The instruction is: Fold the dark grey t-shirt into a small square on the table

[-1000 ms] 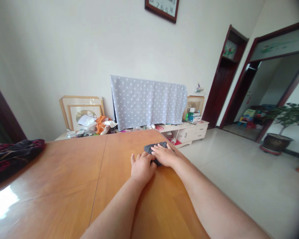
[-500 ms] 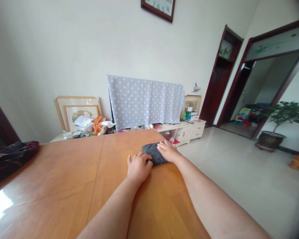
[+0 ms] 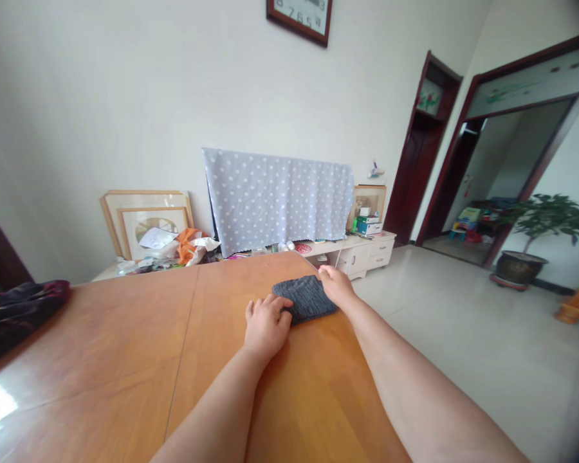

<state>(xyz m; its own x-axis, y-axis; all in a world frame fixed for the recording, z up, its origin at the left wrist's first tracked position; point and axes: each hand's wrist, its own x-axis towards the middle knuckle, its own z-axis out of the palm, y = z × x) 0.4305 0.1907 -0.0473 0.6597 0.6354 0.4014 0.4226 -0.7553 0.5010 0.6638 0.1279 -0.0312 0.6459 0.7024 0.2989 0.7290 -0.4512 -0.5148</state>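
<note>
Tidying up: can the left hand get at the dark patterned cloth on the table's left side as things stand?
Probably not without a stretch. The left hand rests against the gray folded cloth, and the dark cloth lies far across the table; nothing stands between them but distance.

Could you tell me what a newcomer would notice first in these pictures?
A dark grey cloth on the wooden table catches the eye first, with the left hand and right hand at its edges. Beyond it, a polka-dot cloth hangs against the far wall.
</note>
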